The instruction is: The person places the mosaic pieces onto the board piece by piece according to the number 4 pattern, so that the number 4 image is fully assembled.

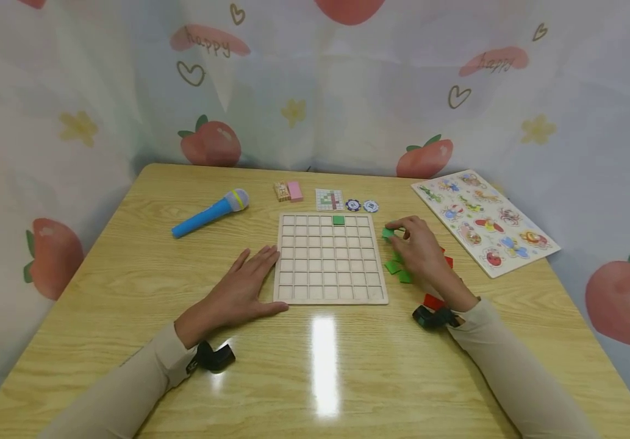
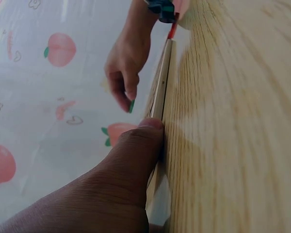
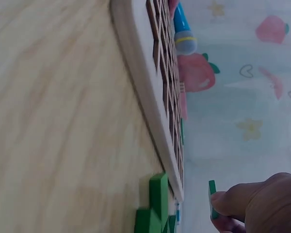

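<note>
Green tile (image 1: 387, 232) is pinched at the fingertips of the right hand (image 1: 420, 249), just off the grid board's (image 1: 330, 258) right edge, near its top right corner. From the tile the board lies at nine o'clock, and the one filled cell, holding another green tile (image 1: 338, 220), sits at about ten o'clock. The right hand is the nearer hand to the loose green and red tiles (image 1: 397, 268) that lie under and beside it. The left hand (image 1: 243, 286) lies flat on the table (image 1: 128, 274) with fingers straight and slightly spread, its thumb along the board's lower left corner.

The right wrist view shows the tile (image 3: 212, 196) held on edge, clear of the table, thumb and finger clamped on its faces; the head view hides that tilt. The left wrist view shows the thumb (image 2: 136, 160) pressing the board's rim (image 2: 160, 92), which the head view only suggests.
</note>
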The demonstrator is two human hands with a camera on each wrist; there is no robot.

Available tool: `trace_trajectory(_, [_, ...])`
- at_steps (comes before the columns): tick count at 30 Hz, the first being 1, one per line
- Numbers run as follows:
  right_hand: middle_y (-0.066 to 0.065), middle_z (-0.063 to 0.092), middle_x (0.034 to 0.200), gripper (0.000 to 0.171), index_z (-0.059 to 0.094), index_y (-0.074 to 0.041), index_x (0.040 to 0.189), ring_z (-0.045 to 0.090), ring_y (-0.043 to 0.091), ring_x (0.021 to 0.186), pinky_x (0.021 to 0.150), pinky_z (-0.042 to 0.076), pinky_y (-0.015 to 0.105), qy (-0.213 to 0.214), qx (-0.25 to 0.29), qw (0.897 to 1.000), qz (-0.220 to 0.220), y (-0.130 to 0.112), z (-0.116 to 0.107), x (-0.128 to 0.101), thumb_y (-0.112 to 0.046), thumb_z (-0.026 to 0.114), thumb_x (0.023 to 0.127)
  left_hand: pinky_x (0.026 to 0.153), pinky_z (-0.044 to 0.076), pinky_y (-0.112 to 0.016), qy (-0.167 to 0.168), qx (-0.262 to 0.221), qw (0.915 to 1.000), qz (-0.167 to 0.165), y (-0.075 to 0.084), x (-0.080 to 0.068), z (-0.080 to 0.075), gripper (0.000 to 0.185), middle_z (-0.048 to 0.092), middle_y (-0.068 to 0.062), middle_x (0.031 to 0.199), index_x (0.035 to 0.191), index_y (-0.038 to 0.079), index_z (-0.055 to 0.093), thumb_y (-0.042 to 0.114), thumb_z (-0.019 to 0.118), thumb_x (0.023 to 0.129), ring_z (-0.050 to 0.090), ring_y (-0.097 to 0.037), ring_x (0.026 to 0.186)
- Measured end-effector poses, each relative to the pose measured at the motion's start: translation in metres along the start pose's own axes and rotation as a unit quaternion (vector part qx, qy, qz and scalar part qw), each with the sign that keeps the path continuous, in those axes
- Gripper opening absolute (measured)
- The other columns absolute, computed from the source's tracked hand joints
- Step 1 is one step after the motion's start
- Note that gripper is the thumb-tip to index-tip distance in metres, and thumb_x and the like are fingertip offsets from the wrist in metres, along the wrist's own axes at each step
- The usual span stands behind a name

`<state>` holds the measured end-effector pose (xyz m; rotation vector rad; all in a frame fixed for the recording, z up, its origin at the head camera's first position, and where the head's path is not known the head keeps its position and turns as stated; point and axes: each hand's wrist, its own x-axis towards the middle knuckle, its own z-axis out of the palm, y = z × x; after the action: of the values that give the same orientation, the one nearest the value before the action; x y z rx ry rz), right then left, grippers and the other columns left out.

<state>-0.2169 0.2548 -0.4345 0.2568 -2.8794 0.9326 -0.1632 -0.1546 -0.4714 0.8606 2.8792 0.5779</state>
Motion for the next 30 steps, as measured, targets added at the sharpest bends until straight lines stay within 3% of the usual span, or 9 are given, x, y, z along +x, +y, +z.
trace_trajectory(18, [0.019,0.062,0.131,0.027,0.071,-0.005,0.131,0.053,0.033,0.099,0.078,0.043,0.04,-0.021,0.024,0.996,-0.079,-0.054,0.024,0.029,-0.009,0.069,0.104,0.139,0.005,-0.055,0.004,0.011,0.9999,0.005,0.001,0.0,-0.004,0.117,0.022,-0.009,0.18,0.171,0.008,0.021,0.075,0.07,0.089,0.018,-0.026,0.169])
trace_trajectory(30, [0.017,0.062,0.135,0.028,0.071,-0.006,0.132,0.051,0.029,0.097,0.079,0.043,0.04,-0.055,0.027,0.994,-0.093,-0.073,0.052,0.045,-0.011,0.068,0.105,0.139,0.005,-0.055,0.004,0.008,0.9999,0.005,0.001,0.0,-0.002,0.116,0.023,-0.01,0.18,0.171,0.007,0.022,0.073,0.072,0.089,0.018,-0.026,0.169])
